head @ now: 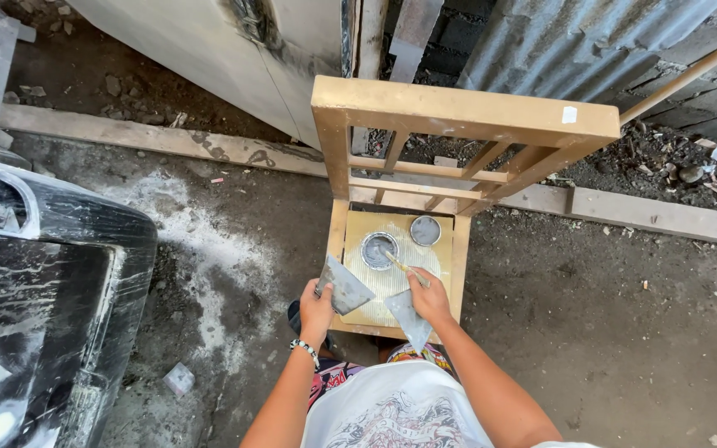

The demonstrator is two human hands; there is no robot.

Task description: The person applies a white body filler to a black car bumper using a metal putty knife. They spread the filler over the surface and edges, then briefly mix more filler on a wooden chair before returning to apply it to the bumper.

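Shirt and forearms filled the bottom of my feed. Just past them, both hands worked over the seat of a wooden chair [460, 249].

The left hand [317, 312], with a bead bracelet [305, 349] at the wrist, had its fingers closed on a wide scraper [345, 288], blade tilted over the seat's near left corner. The right hand [430, 299] was closed on two things at once: a pointed scraper [409, 319] hanging toward me off the seat's front edge, and a thin stick [398, 265] reaching forward. The stick's tip rested at the rim of an open can [378, 250] of grey paste, which stood on the seat with its round lid [426, 231] just beside it, farther back.

I judged the step in hand to be stirring or lifting paste out with the stick. Getting it onto the wide scraper would call for bringing that blade close to the can and keeping it level.

I could not tell how much paste sat on the stick, or how full the can was. A glossy black panel [43, 290] at the left was cut off by the frame. Beyond the chair back lay a long plank [649, 212] and corrugated sheet [558, 41], the ground between them too cluttered to read.
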